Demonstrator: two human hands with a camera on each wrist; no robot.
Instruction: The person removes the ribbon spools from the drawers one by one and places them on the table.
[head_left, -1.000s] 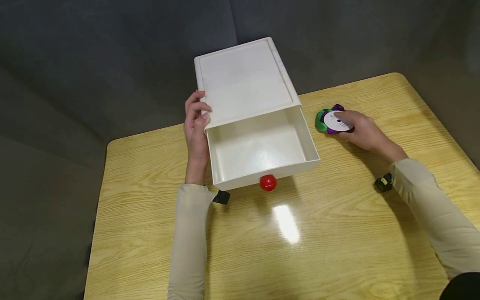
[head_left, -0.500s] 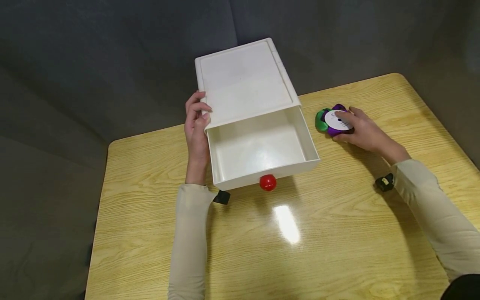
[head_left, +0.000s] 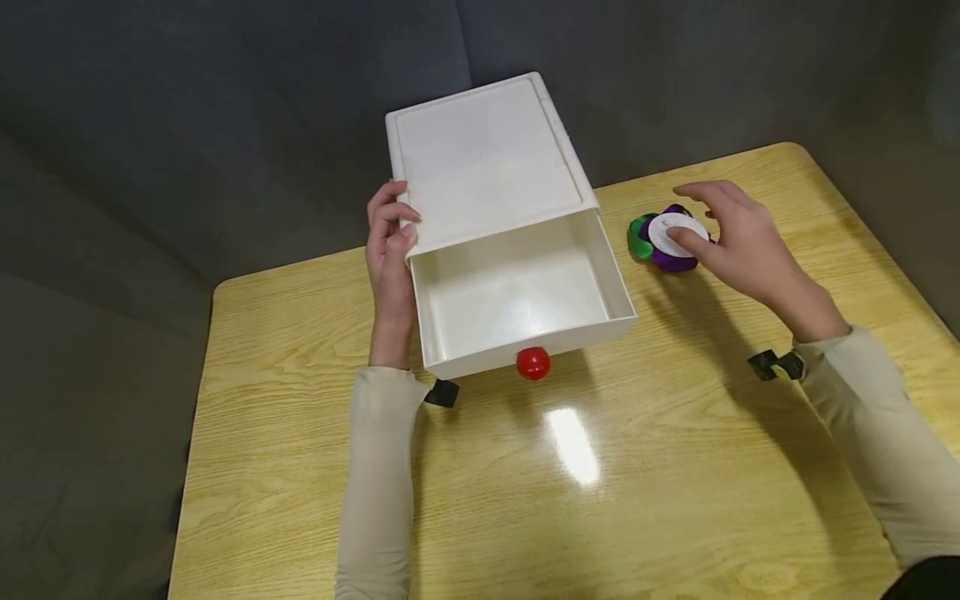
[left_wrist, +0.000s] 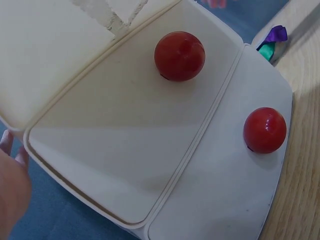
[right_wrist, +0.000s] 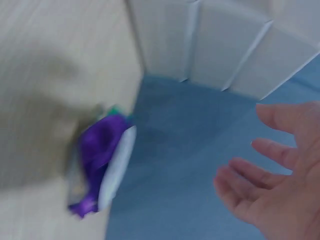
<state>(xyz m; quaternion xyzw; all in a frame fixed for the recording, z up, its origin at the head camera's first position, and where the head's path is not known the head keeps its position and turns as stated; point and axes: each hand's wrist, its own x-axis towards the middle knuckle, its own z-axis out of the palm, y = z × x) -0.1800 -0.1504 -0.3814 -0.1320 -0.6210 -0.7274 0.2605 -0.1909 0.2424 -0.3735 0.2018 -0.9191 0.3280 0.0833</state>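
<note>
Dark cloth (head_left: 225,125) hangs behind the box (head_left: 487,158), which is white and sits on a yellow wood table (head_left: 300,467). One person's two hands are well apart, one on each side of the box. The left hand (head_left: 392,267) grips the box's left edge, its fingers bent over the top and its thumb near the front corner. The right hand (head_left: 746,242) hangs in the air to the right of the box. Its fingers and thumb are spread, with a wide gap between them, and it holds nothing.

Just below that hand is one ribbon (head_left: 673,262), purple and green, with one white disc (head_left: 678,229) on it. It lies on the table to the right of the box, near it.

One drawer (head_left: 517,304) is pulled out at the box's front. There are two round red knobs: one knob (head_left: 533,363) on that drawer, and another knob (left_wrist: 265,130) lower down the box's front. Two tan sleeves (head_left: 378,475) reach in from the front of the box, and a shiny patch (head_left: 573,446) of light lies there too.
</note>
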